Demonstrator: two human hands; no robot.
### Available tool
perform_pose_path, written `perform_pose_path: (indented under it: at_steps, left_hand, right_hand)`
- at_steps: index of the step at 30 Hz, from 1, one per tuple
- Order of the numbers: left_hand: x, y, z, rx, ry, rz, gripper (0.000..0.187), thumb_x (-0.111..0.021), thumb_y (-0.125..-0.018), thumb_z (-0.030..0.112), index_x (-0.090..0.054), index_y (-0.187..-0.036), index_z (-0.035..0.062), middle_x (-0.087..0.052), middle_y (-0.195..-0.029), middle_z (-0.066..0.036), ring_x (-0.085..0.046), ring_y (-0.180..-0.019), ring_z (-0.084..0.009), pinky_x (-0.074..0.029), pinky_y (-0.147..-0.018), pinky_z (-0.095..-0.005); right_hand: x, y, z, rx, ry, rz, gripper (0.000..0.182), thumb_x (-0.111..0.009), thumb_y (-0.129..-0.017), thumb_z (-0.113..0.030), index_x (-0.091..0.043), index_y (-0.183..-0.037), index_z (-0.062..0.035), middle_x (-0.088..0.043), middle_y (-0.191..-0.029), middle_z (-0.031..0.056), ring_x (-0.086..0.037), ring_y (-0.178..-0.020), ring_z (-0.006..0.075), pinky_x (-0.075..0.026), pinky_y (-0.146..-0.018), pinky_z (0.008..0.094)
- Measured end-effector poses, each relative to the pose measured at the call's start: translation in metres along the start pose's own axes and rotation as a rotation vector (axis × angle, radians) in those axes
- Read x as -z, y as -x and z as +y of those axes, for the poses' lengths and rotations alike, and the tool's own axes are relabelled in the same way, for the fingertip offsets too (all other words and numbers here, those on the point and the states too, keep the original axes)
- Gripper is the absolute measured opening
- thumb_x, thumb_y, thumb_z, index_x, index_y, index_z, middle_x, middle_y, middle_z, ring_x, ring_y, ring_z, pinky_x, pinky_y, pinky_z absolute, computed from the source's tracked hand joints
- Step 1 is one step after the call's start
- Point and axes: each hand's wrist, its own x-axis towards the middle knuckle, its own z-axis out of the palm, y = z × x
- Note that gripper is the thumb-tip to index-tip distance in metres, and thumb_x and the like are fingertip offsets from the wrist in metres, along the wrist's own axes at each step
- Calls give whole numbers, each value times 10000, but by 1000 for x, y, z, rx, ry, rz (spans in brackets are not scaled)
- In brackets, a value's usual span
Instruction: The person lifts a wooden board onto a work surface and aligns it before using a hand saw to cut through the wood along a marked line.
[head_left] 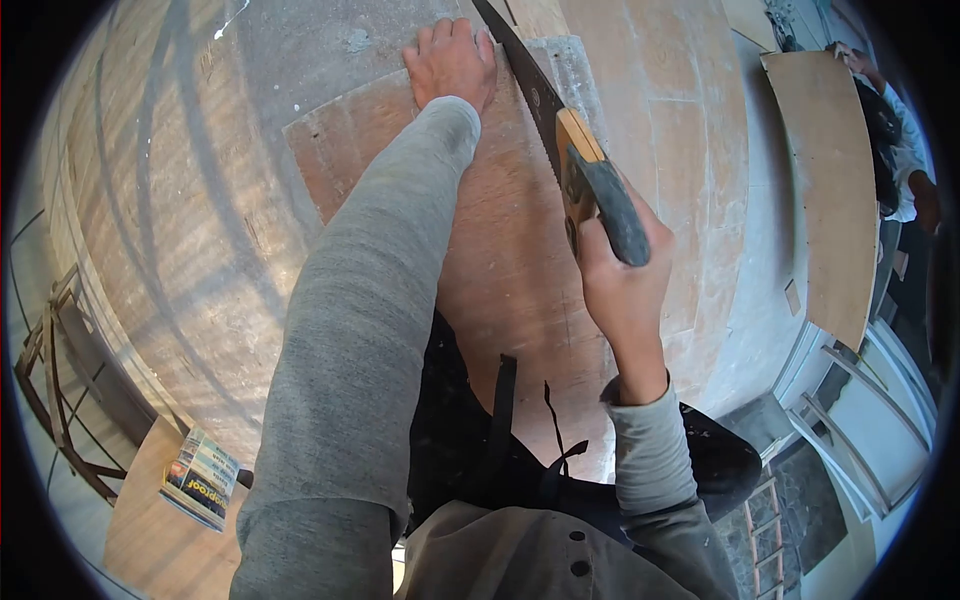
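1. I see the right hand (pixel 625 275) wrapped tight round the handle of a saw (pixel 560 130), fingers closed on the dark grip, wood part of the handle just above the fist.
2. Saw's long axis runs from the fist, centre-right of view, up & to the left, away from the person; blade tip goes off the top edge, so I can't see the tip.
3. Blade sits along the right edge of a reddish plywood sheet (pixel 520 260), teeth side facing down-left toward the sheet as far as I can tell; exact contact pt is hard to read w/ the lens warp.
4. Left hand (pixel 452 62) lies flat, palm down, fingers spread, pressing on the far end of the plywood sheet, just left of the blade; it holds nothing.
5. Hands are well apart: left far out at arm's length, right nearer the body. Both sleeves grey.
6. Plywood sheet rests on a grey, scuffed floor (pixel 200 200).
7. Lower left: a small printed box (pixel 200 478) on a pale board (pixel 150 540), well apart from the saw.
8. Upper right: a long pale panel (pixel 830 190), and another person (pixel 900 150) beside it at the edge of view.
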Motion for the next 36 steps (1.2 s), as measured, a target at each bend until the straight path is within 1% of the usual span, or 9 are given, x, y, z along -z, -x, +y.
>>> perform_pose_path:
  at_steps: [6,13,14,16,20,22,28,32,36]
  left_hand:
    - [3,2,-3,20,-19,-79,331,-456,-998,334,-653,-1066,77,-645,-1115,-89,-552,-1106,-290,-379,-946,-459]
    - [11,5,7,26,27,-80,310,-469,-999,318,-647,-1050,69,-635,-1103,-103,-546,-1094,-296,-371,-956,-451]
    - [13,2,7,43,35,-114,301,-478,-996,313,-647,-1043,68,-633,-1096,-106,-547,-1090,-297,-371,-954,-452]
    - [11,4,11,40,41,-78,295,-488,-992,311,-646,-1040,67,-633,-1087,-107,-548,-1084,-297,-374,-945,-454]
    - [12,4,6,21,47,-64,286,-506,-982,314,-644,-1020,66,-636,-1065,-102,-551,-1064,-301,-383,-916,-460]
    - [10,3,5,35,44,-33,276,-511,-979,313,-641,-997,71,-637,-1057,-97,-551,-1055,-301,-388,-906,-460]
    - [8,3,6,29,12,-51,292,-486,-987,310,-651,-1010,70,-643,-1045,-96,-561,-1048,-303,-389,-909,-459]
    - [6,1,2,23,24,-48,294,-486,-986,311,-653,-1022,72,-645,-1067,-93,-558,-1064,-302,-387,-915,-462]
    - [1,9,6,10,45,-37,305,-485,-986,318,-658,-1047,75,-646,-1094,-90,-557,-1077,-297,-387,-927,-462]
  right_hand:
    - [45,100,-27,40,253,19,482,-515,-776,31,-598,-1245,104,-694,-860,134,-643,-840,139,-499,-815,276]
    - [13,19,-21,-131,7,-54,506,-539,-764,41,-590,-1267,67,-682,-835,129,-611,-778,111,-489,-742,241]
    - [24,49,-24,-107,138,-29,494,-524,-772,29,-595,-1259,79,-704,-879,145,-667,-816,144,-474,-928,311]
    - [44,103,-30,-101,186,45,534,-505,-749,-22,-593,-1261,101,-723,-1033,208,-703,-1065,260,-44,-1209,550]
    - [38,59,-32,-207,115,-21,512,-490,-763,6,-601,-1256,89,-708,-936,151,-676,-842,175,-443,-995,333]
    - [23,16,-18,-195,12,-13,525,-484,-765,4,-596,-1271,82,-684,-889,132,-629,-767,153,-492,-801,251]
    - [58,109,-42,-58,234,41,509,-465,-772,-2,-607,-1251,92,-717,-984,166,-654,-829,179,-292,-1100,407]
    - [29,26,-14,-163,18,-33,473,-511,-798,62,-590,-1264,84,-691,-914,106,-604,-837,92,-496,-732,240]
    - [47,80,-40,-230,156,-31,475,-511,-803,50,-598,-1269,74,-701,-986,128,-644,-901,193,-367,-1078,381]
